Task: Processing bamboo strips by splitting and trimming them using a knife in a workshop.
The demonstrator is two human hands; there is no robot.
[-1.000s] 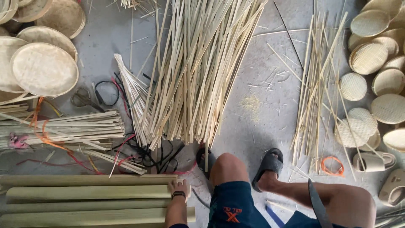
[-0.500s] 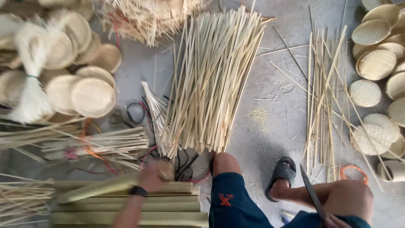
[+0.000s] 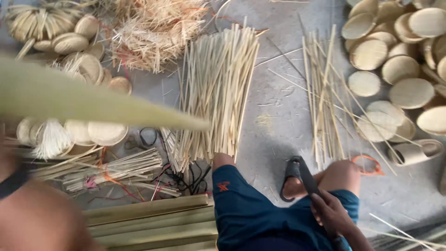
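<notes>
Left hand (image 3: 42, 218) had risen from the stacked bamboo slats (image 3: 153, 218) on the floor, gripping one green slat (image 3: 93, 102) now lifted across the view, blurred. Right hand (image 3: 332, 214) was closed on a dark blade (image 3: 306, 179) at the knee.

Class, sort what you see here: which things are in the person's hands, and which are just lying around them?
In hand:
- long green bamboo strip, blurred, raised on the left; the left hand itself is too blurred to make out
- dark blade, gripped by the right hand

Lying about:
- fan of thin splints
- round woven lids
- stacked green slats
- orange band
</notes>
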